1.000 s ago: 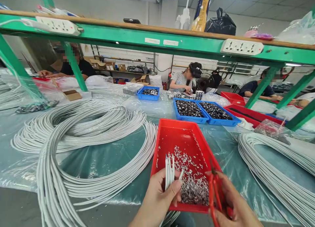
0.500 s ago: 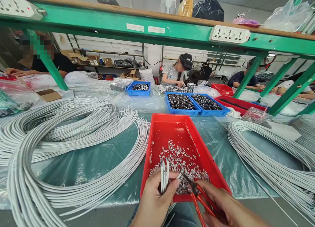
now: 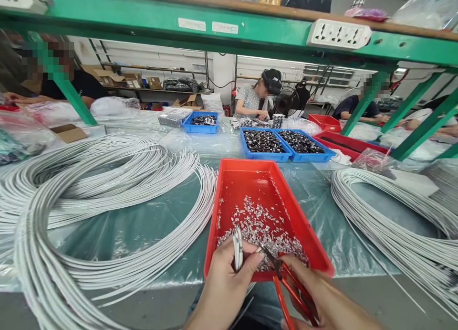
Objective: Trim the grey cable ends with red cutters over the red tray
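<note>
My left hand (image 3: 229,277) is closed on several white cables (image 3: 237,249), whose cut ends stick up between the fingers. One cable end points right from the thumb and fingertip. My right hand (image 3: 315,292) grips the orange handles of a pair of cutting pliers (image 3: 281,270). Their dark jaws meet that cable end; whether they are fully closed on it I cannot tell. Both hands are over the near end of a red tray (image 3: 243,165), which holds many small silvery scraps (image 3: 257,220).
Coiled white cables lie at left (image 3: 118,268) and right (image 3: 386,220). Blue trays (image 3: 266,156) of small black parts stand beyond the red one. A green shelf beam (image 3: 150,26) with a power strip (image 3: 338,34) crosses above. Other people sit across the bench, one (image 3: 250,101) in the middle.
The whole scene sits slightly higher in the picture as the view tips down. The plier jaws have come closer to the cable end and their handles look a little nearer together.
</note>
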Tool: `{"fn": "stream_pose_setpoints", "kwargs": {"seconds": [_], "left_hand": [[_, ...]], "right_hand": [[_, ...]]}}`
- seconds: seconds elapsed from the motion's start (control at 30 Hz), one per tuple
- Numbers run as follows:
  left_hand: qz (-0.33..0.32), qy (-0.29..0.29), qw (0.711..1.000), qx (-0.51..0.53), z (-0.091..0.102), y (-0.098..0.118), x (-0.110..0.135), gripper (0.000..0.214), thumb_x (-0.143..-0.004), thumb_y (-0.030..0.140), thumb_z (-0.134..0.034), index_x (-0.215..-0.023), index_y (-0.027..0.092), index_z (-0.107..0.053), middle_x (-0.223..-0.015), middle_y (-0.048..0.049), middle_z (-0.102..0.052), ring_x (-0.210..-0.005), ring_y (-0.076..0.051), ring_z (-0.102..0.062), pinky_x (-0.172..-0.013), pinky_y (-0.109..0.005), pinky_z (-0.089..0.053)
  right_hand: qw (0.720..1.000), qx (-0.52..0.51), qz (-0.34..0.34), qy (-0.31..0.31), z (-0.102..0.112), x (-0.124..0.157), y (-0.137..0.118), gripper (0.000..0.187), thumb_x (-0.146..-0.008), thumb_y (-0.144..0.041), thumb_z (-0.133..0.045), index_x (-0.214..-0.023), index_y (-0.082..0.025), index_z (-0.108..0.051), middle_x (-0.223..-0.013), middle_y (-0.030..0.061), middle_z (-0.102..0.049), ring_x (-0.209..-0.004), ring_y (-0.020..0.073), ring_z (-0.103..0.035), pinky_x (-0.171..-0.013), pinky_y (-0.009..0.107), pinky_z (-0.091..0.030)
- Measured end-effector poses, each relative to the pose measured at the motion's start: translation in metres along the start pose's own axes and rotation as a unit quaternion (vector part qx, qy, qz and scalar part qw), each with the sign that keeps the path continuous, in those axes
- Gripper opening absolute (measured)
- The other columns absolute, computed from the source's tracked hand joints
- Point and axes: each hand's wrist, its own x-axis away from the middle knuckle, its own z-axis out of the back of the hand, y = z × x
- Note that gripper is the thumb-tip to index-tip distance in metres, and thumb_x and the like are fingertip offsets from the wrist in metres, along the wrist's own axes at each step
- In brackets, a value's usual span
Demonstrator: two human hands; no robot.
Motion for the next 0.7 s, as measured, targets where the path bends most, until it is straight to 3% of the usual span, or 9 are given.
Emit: {"fn": "stream_pose_setpoints", "kwargs": {"seconds": [0.17,0.3,0.4,0.47,0.6,0.7], "left_hand": [[-0.002,0.018,0.999,0.04,0.0,0.001,-0.001,0.014,-0.075,0.019,-0.065,-0.062,0.016,-0.063,-0.061,0.0018,-0.052,-0.054,-0.011,-0.045,-0.053,-0.023,-0.034],[0.038,-0.006,0.974,0.222,0.007,0.001,-0.001,0.021,-0.072,0.035,-0.07,-0.065,0.015,-0.064,-0.052,0.0052,-0.047,-0.04,-0.005,-0.035,-0.04,-0.019,-0.023],[0.042,0.032,0.949,0.312,0.014,0.006,0.001,0.031,-0.064,0.043,-0.076,-0.066,0.015,-0.063,-0.053,0.0037,-0.055,-0.036,-0.001,-0.036,-0.039,-0.017,-0.018],[0.058,0.034,0.95,0.306,0.014,0.012,0.005,0.034,-0.064,0.045,-0.075,-0.065,0.014,-0.063,-0.048,0.0032,-0.056,-0.032,0.0,-0.035,-0.038,-0.016,-0.016],[0.112,-0.075,0.948,0.289,0.005,0.017,0.012,0.042,-0.066,0.053,-0.069,-0.059,0.014,-0.058,-0.033,0.0075,-0.041,-0.027,-0.002,-0.034,-0.031,-0.015,-0.012],[0.113,-0.124,0.94,0.296,-0.002,0.017,0.014,0.043,-0.066,0.054,-0.068,-0.06,0.014,-0.054,-0.04,0.0065,-0.044,-0.028,-0.001,-0.035,-0.029,-0.013,-0.016]], "right_hand": [[1.0,-0.001,-0.001,0.022,-0.005,0.001,0.002,0.06,-0.063,-0.02,-0.07,-0.122,-0.017,-0.057,-0.106,0.0119,-0.07,-0.097,0.0315,-0.064,-0.082,0.039,-0.053],[0.995,0.096,-0.009,0.015,0.006,0.002,0.011,0.05,-0.07,-0.025,-0.064,-0.119,-0.019,-0.058,-0.091,0.0109,-0.072,-0.079,0.0296,-0.068,-0.068,0.038,-0.055],[0.986,0.158,-0.008,0.053,0.017,-0.002,0.013,0.04,-0.076,-0.026,-0.057,-0.116,-0.02,-0.059,-0.08,0.0098,-0.071,-0.067,0.0281,-0.064,-0.058,0.038,-0.049],[0.991,0.098,0.0,0.09,0.017,-0.007,0.009,0.037,-0.075,-0.026,-0.058,-0.112,-0.022,-0.061,-0.066,0.0034,-0.064,-0.055,0.0215,-0.057,-0.052,0.032,-0.045],[0.982,-0.174,0.031,0.068,-0.003,-0.02,-0.006,0.026,-0.073,-0.034,-0.066,-0.096,-0.021,-0.07,-0.046,-0.01,-0.031,-0.037,0.0083,-0.029,-0.038,0.023,-0.024],[0.959,-0.267,0.049,0.08,-0.019,-0.03,-0.011,0.021,-0.07,-0.039,-0.071,-0.079,-0.019,-0.072,-0.044,-0.01,-0.03,-0.038,0.0071,-0.027,-0.039,0.022,-0.021]]}}
